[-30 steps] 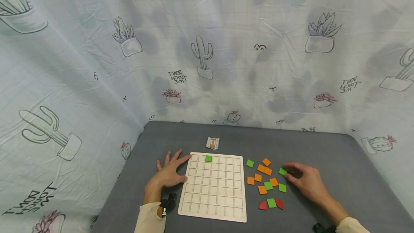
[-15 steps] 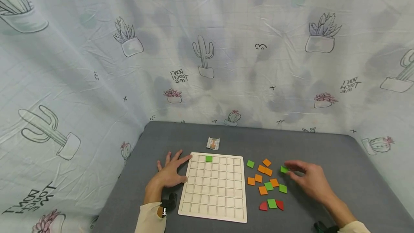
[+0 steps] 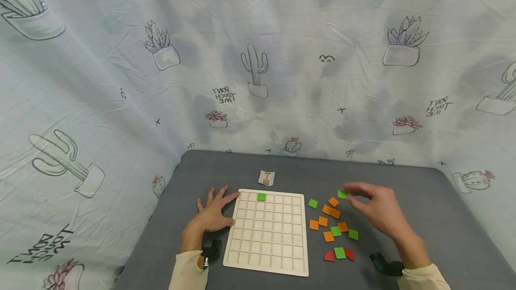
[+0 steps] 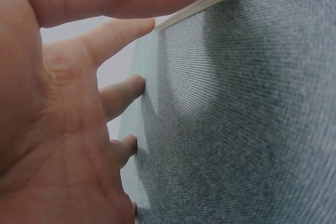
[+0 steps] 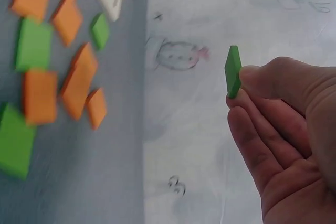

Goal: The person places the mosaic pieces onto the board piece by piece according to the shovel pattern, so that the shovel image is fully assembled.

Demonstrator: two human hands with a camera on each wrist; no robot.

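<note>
Right wrist view: green square tile [image 5: 233,72] pinched at one side between thumb and fingers of the right hand [image 5: 291,142], clear of the desk [image 3: 217,169], right of the grid board [image 3: 266,236]. Looks light, stiff, probably smooth, not fragile; opposite edges seem the best hold. Head view: left hand [image 3: 212,216] splayed, touching the board's left edge.

The grey surface [image 3: 427,209] carries a wooden grid board [image 3: 265,235], small patterned card [image 3: 266,178], green squares [image 3: 340,253], orange squares [image 3: 313,224] and red quarter-circles [image 3: 328,256].

"DON'T TOUCH ME" (mirrored) on curtain [image 3: 298,70]
</note>
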